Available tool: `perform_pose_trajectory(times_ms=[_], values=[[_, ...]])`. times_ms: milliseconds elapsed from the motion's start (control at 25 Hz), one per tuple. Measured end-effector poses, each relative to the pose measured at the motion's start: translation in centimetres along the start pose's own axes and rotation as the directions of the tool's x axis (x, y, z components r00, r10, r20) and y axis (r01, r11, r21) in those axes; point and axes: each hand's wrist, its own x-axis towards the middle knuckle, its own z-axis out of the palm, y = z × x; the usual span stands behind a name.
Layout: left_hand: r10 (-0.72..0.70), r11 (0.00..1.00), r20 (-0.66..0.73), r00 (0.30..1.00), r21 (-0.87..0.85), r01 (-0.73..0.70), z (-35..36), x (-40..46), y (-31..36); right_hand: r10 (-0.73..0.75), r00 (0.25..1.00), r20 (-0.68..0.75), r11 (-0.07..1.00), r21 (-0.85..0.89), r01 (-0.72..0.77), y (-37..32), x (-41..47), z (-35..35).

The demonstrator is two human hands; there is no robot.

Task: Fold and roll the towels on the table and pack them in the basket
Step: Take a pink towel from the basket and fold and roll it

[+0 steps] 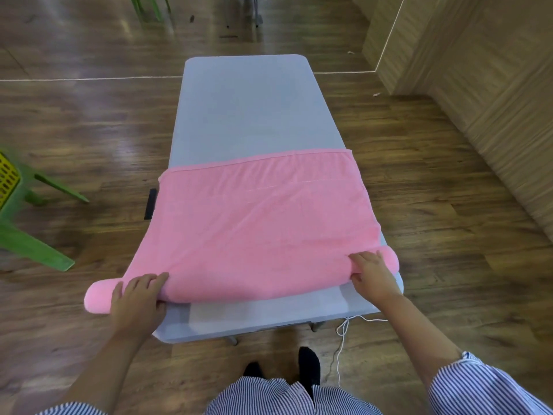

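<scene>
A pink towel (263,211) lies spread across the near half of the grey table (251,109). Its near edge is rolled into a thick tube that overhangs both sides of the table. My left hand (137,298) grips the roll near its left end, fingers curled over the top. My right hand (372,272) grips the roll near its right end in the same way. The yellow basket (7,181) shows only partly at the left edge, sitting on a green chair.
The green plastic chair (27,235) stands on the wooden floor to the left. A white cable (344,330) hangs below the table's near right corner. A wood-panelled wall (478,85) runs along the right. My feet in black socks (308,363) stand at the table's near end.
</scene>
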Motion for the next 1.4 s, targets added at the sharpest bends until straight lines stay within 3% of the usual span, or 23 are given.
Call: perform_pose_trajectory(times_ms=[320, 560, 680, 920, 1240, 1400], values=[[0.126, 0.989, -0.118, 0.985, -0.061, -0.134, 0.5, 0.9, 2.3, 0.038, 0.995, 0.089, 0.983, -0.18, -0.022, 3.0, -0.7, -1.9], [0.271, 0.95, -0.223, 0.936, -0.096, -0.298, 0.3, 0.1, 3.0, -0.067, 0.998, 0.001, 0.985, -0.157, 0.066, 3.4, -1.9, -1.3], [0.27, 0.945, -0.235, 0.934, -0.121, -0.304, -0.2, 0.1, 3.3, -0.027, 0.999, 0.047, 0.985, -0.171, 0.035, 3.4, -1.2, -1.7], [0.211, 0.967, -0.209, 0.955, -0.099, -0.235, 0.3, -0.4, 3.7, -0.13, 0.98, -0.15, 0.991, -0.06, 0.122, 3.7, -1.1, -1.2], [0.18, 0.978, -0.191, 0.965, -0.071, -0.196, 0.9, -1.1, 3.7, -0.129, 0.991, 0.047, 0.984, -0.117, 0.134, 3.7, -0.2, -1.8], [0.163, 0.978, -0.3, 0.94, -0.078, -0.195, 1.2, -1.1, 4.2, -0.223, 0.969, -0.108, 0.963, -0.176, 0.203, 3.6, 0.6, -1.1]])
